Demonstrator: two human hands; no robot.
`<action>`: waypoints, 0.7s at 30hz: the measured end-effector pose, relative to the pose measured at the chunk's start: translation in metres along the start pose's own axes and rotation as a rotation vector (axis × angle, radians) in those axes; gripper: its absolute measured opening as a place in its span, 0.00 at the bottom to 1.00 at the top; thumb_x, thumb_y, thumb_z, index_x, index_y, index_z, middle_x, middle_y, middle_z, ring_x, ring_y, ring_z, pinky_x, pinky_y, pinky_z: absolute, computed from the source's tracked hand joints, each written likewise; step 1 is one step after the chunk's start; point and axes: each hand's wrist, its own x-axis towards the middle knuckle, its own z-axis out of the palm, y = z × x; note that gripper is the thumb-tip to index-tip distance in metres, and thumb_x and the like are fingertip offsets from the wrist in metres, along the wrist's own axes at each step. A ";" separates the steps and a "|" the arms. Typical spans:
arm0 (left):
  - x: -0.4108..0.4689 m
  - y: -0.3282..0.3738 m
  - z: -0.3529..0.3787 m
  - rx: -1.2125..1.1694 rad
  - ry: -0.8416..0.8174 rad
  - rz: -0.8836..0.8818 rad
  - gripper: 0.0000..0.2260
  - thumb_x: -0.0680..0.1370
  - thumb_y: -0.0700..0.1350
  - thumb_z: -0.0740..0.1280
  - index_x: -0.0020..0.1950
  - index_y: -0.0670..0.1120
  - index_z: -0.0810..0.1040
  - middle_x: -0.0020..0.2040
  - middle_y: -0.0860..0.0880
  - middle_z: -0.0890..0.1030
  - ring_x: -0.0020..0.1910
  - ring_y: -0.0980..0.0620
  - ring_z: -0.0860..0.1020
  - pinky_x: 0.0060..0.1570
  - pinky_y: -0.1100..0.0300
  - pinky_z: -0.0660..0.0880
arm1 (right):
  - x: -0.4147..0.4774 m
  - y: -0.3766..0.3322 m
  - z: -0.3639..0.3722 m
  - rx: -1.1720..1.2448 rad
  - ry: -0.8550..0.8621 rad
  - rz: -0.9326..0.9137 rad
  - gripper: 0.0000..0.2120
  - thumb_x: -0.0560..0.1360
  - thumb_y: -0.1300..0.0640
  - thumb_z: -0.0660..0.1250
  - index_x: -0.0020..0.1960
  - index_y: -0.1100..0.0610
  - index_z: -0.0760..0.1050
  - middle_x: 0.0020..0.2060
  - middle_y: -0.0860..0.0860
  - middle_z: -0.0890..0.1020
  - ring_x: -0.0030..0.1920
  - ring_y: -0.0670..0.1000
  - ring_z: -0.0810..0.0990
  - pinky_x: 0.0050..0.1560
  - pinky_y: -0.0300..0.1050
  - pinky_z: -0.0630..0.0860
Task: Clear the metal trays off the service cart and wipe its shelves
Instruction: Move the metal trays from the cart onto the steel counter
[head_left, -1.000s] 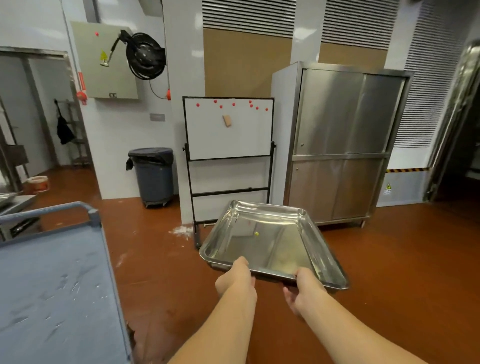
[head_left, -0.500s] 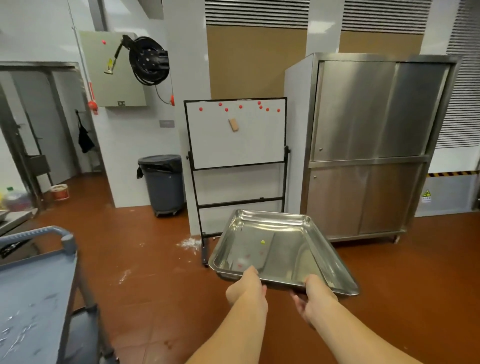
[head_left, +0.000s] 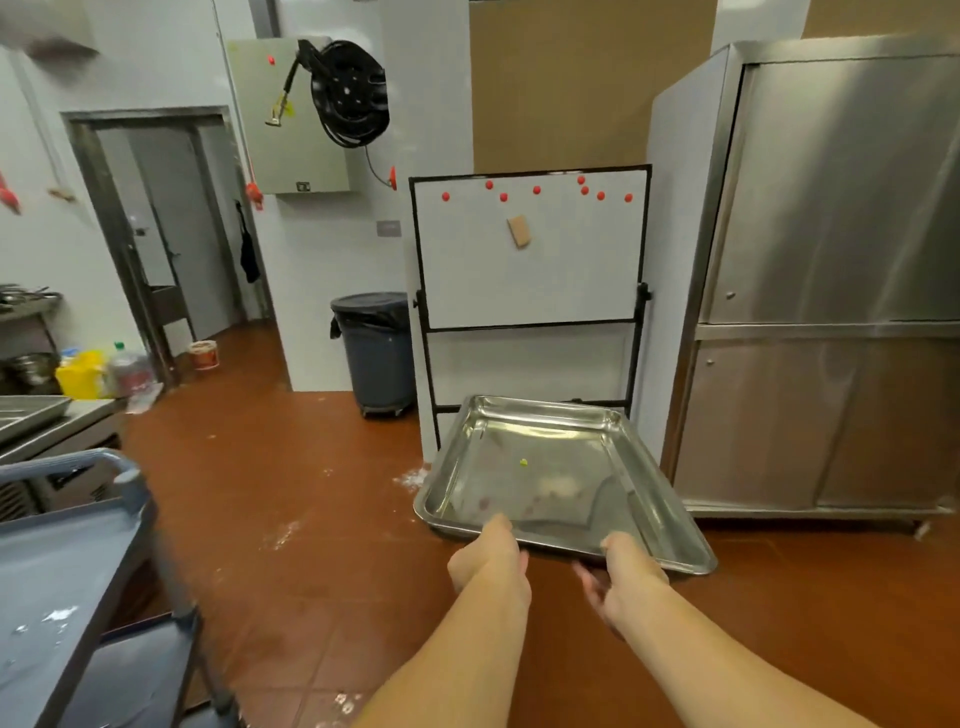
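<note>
Head view: a person holds a metal tray (head_left: 545, 467) in the air, low in front of the whiteboard (head_left: 530, 270).
Service cart (head_left: 67, 571): well left of the whiteboard. Its grey top shelf carries white smears.
Left hand (head_left: 488, 561): below the whiteboard's left half. It grips the tray's near rim with the thumb on top; the fingers underneath are hidden.
Tray position: open side up and roughly level, over the red floor at the whiteboard's foot.
Tray axis: the long axis appears to run away from the person, with the far end towards the whiteboard.
Speck (head_left: 523, 461): yellow-green, lying in the tray's middle.
Right hand (head_left: 623, 577): below the whiteboard's right half, near the left hand on the same rim. The thumb is on top and the fingers curl beneath.
Steel cabinet (head_left: 831, 260): just right of the whiteboard.
</note>
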 end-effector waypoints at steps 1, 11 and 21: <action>0.013 0.005 0.008 -0.020 0.010 -0.003 0.17 0.71 0.35 0.72 0.57 0.34 0.75 0.43 0.42 0.74 0.34 0.48 0.74 0.41 0.56 0.78 | 0.008 -0.003 0.013 -0.018 -0.013 -0.003 0.14 0.74 0.61 0.63 0.59 0.61 0.70 0.56 0.59 0.79 0.35 0.56 0.83 0.17 0.35 0.70; 0.161 0.074 0.093 -0.141 0.048 -0.024 0.18 0.70 0.35 0.72 0.58 0.33 0.75 0.50 0.38 0.78 0.33 0.48 0.75 0.40 0.56 0.78 | 0.103 -0.037 0.173 -0.126 -0.061 -0.028 0.13 0.75 0.63 0.63 0.58 0.60 0.69 0.59 0.60 0.77 0.43 0.59 0.83 0.16 0.35 0.70; 0.275 0.154 0.143 -0.239 0.127 0.011 0.16 0.71 0.36 0.72 0.57 0.35 0.76 0.52 0.38 0.79 0.41 0.45 0.78 0.41 0.56 0.79 | 0.173 -0.044 0.326 -0.223 -0.154 -0.026 0.11 0.73 0.63 0.64 0.55 0.64 0.71 0.53 0.62 0.80 0.44 0.60 0.83 0.19 0.39 0.74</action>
